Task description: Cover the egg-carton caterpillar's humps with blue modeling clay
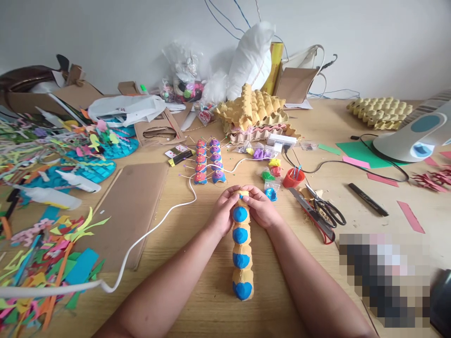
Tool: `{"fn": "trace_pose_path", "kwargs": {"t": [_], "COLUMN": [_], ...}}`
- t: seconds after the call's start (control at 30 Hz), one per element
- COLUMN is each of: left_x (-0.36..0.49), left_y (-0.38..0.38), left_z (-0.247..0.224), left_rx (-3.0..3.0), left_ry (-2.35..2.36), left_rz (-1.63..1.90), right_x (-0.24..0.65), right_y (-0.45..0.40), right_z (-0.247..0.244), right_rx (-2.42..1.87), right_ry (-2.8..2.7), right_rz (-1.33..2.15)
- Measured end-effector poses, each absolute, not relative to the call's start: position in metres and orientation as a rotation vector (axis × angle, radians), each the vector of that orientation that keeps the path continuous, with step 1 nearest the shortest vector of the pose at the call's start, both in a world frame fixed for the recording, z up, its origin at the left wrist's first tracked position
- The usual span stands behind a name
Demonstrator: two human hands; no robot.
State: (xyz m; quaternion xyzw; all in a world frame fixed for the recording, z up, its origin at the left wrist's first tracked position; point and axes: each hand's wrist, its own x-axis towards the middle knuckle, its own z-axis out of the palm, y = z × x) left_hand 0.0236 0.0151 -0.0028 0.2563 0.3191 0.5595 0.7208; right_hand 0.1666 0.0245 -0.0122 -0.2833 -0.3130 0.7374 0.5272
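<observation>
A strip of yellow egg carton (246,274) lies lengthwise on the table, with blue patches (241,235) on its bumps. At its far end, my left hand (224,211) grips the left side, thumb and fingers pinched on the tip. On the right side of that same tip, my right hand (261,209) closes its fingers. A little blue shows between the two thumbs. Beyond the hands stand two finished-looking strips, one red and blue (200,164), one purple and blue (216,164), with pins sticking out.
Scissors (327,209), a cutter (313,216) and a red cup (293,178) lie to the right. A white cable (158,224) crosses the left side over cardboard (130,206). Paper scraps (52,263) cover the far left. Egg trays (257,110) are stacked behind.
</observation>
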Motion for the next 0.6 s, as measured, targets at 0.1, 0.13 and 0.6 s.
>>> {"fn": "trace_pose_path", "kwargs": {"t": [0.1,0.13,0.6], "left_x": [0.025,0.026,0.018], "left_y": [0.015,0.015,0.018], "left_z": [-0.003,-0.003,-0.005], "left_rx": [0.563,0.557,0.5], "left_ry": [0.746,0.763,0.656], "left_rz": [1.255,1.262,1.195], "right_x": [0.167,0.166,0.165], "right_y": [0.024,0.023,0.025], "right_z": [-0.013,-0.013,-0.008], "right_rx": [-0.681,-0.683,-0.693], "right_ry": [-0.779,-0.791,-0.739], "right_rz": [1.749,1.743,1.73]}}
